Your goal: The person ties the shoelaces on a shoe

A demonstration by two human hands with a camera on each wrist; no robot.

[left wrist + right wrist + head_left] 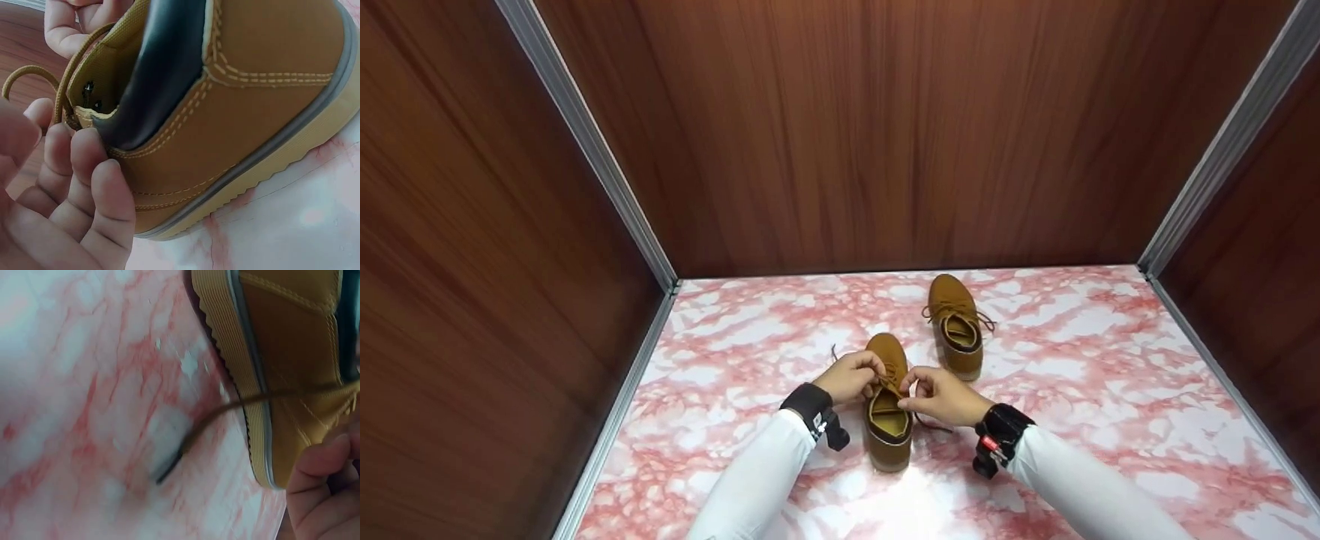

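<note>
A tan lace-up shoe [889, 452] stands upright on the floor, toe pointing away from me. My left hand [849, 378] is at its left side, thumb and fingers pinching the brown shoelace [72, 62] by the eyelets. From there the lace loops up toward my right hand [949, 397], which pinches lace over the right side of the opening. The right fingertips are partly cut off in the right wrist view. One dark-tipped lace end [225, 407] hangs loose past the sole on the right.
A matching tan shoe [949, 294] with its lace tied in a bow stands farther back to the right. The floor [735, 420] has a red and white marbled surface. Wood-grain panels [847, 135] with grey metal edging [585, 127] rise at the back and both sides.
</note>
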